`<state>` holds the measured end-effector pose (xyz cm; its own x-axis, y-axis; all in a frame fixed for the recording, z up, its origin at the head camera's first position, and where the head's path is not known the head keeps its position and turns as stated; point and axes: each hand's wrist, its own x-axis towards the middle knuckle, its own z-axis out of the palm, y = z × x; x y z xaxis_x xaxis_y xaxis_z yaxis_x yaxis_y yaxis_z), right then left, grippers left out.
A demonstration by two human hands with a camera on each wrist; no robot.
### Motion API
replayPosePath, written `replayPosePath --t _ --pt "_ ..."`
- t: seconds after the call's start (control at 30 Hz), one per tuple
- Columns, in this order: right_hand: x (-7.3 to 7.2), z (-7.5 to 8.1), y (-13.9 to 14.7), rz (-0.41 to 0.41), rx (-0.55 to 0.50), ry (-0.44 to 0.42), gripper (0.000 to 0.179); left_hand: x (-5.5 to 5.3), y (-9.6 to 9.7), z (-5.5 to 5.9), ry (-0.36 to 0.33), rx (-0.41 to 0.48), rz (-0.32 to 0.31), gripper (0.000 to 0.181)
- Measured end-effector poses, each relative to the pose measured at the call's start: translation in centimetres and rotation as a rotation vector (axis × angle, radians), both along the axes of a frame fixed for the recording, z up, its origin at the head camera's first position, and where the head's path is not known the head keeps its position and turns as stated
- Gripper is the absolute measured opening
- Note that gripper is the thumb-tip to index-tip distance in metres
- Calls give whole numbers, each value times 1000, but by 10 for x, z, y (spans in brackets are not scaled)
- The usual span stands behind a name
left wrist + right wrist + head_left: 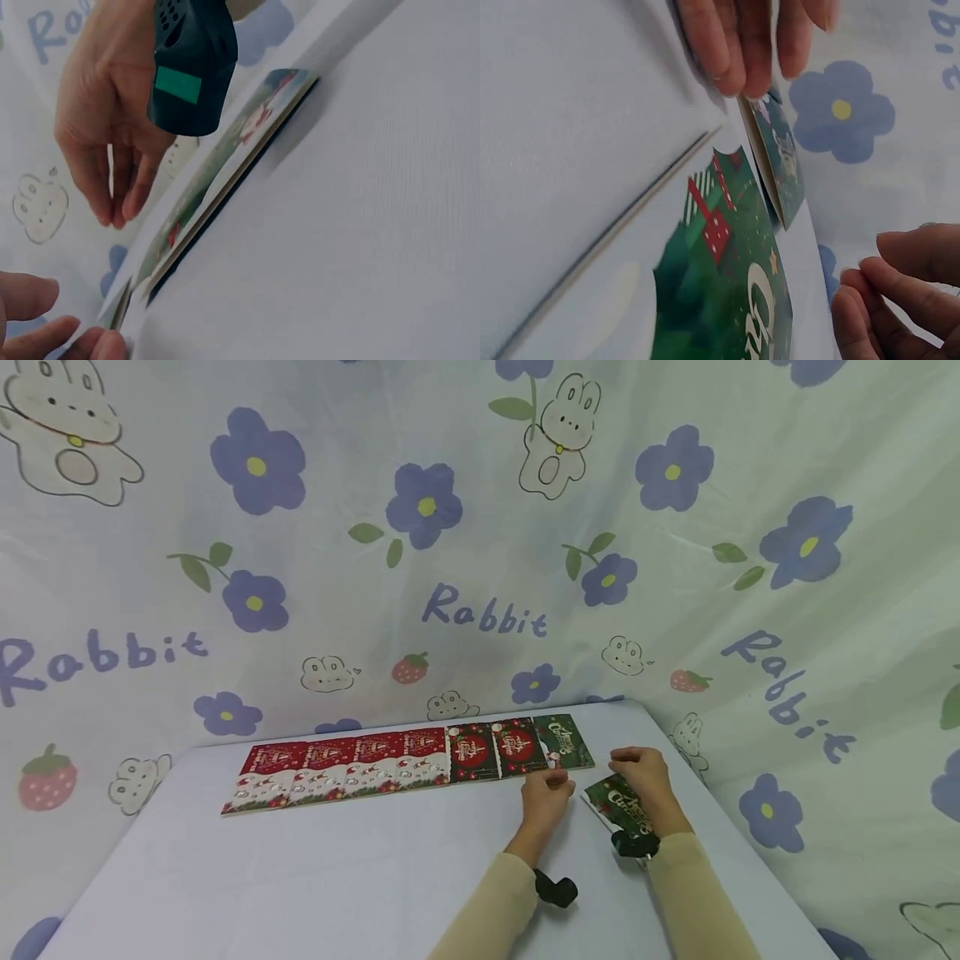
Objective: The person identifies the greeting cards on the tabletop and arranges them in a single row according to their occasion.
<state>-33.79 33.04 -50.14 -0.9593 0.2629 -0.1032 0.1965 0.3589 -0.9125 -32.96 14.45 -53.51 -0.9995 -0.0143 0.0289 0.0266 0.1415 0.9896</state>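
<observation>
A green Christmas booklet lies at an angle on the table, its near part covered by my right wrist and wrist camera. Over its right side hovers my right hand, fingers loosely bent with nothing between them. My left hand is at the near edge of another green booklet, the right end of a row. In the right wrist view, the left fingertips reach that booklet's edge, relaxed and gripping nothing. The nearer booklet lies flat between both hands in the left wrist view.
Leftward, the row continues with two dark booklets with red circles and several red-and-white ones, side by side near the back edge. The white-covered table meets a curtain printed with rabbits and flowers at the back and right.
</observation>
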Motion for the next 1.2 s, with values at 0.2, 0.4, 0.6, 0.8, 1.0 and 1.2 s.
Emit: replayPosePath --t 0.2,0.4,0.6,0.8,1.0,1.2 --pt "4 0 9 -18 17 -29 35 7 7 3 -23 -8 -21 21" --pt "8 -2 17 -19 43 -41 34 13 12 4 -41 -19 -10 20" --pt "10 -3 28 4 90 -71 36 19 14 6 -66 2 2 22" --pt "13 -3 34 26 114 -90 35 26 15 7 -105 40 -4 31" --pt "15 -1 36 44 123 -104 36 30 13 8 -131 89 -29 38" --pt "16 -1 37 87 136 -115 36 32 13 7 -125 96 -40 38"
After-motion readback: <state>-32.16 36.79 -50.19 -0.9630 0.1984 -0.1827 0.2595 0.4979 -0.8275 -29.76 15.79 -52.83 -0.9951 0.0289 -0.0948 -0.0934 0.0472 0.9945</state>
